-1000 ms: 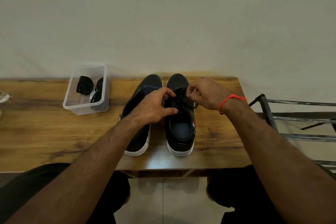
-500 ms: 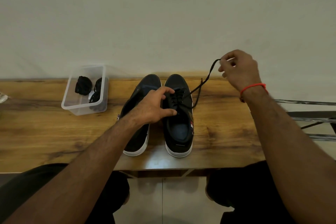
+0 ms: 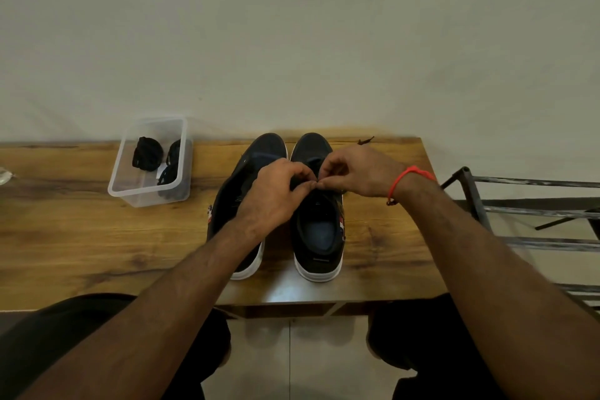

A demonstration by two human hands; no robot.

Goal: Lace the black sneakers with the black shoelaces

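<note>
Two black sneakers with white soles stand side by side on the wooden table, toes toward the wall: the left sneaker (image 3: 237,201) and the right sneaker (image 3: 319,234). My left hand (image 3: 274,195) and my right hand (image 3: 355,172) meet fingertip to fingertip over the right sneaker's eyelets, fingers curled and pinching the black shoelace there. The lace under the fingers is mostly hidden. A free lace end (image 3: 365,140) lies on the table behind my right hand.
A clear plastic container (image 3: 120,185) at the back left holds bundled black laces (image 3: 147,153). The wooden table (image 3: 81,230) ends just right of the sneakers, where a metal rack (image 3: 519,204) stands. A wall runs along the table's back edge.
My right hand, which had pulled the lace up and out to the right, has come back down to the right sneaker and now meets my left hand. The lace end dropped onto the table.
</note>
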